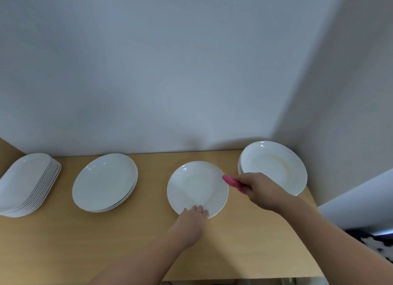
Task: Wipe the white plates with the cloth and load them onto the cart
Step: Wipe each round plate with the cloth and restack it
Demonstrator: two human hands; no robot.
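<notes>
A single round white ceramic plate (195, 185) lies flat on a light wooden tabletop (106, 242), a little right of the middle and apart from the plates on either side. The person's left hand (191, 219) reaches in from below, and its fingers (198, 209) lie over the plate's near rim. The thumb is hidden, so it cannot be told whether this hand grips the rim or only rests on it. The right hand (255, 189) comes in from the right, clenched around a bunched bright pink cloth (230, 182). The free end of the cloth pokes out of the fist and touches the plate's right edge.

Behind the right hand, in the far right corner of the table, sits a short stack of wide-rimmed white plates (274, 165); the top one carries a faint yellowish smear. To the left of the single plate is a low stack of round white plates (104, 180), and further left a taller pile of oval white dishes (23, 182). A plain pale wall (170, 72) rises behind the table.
</notes>
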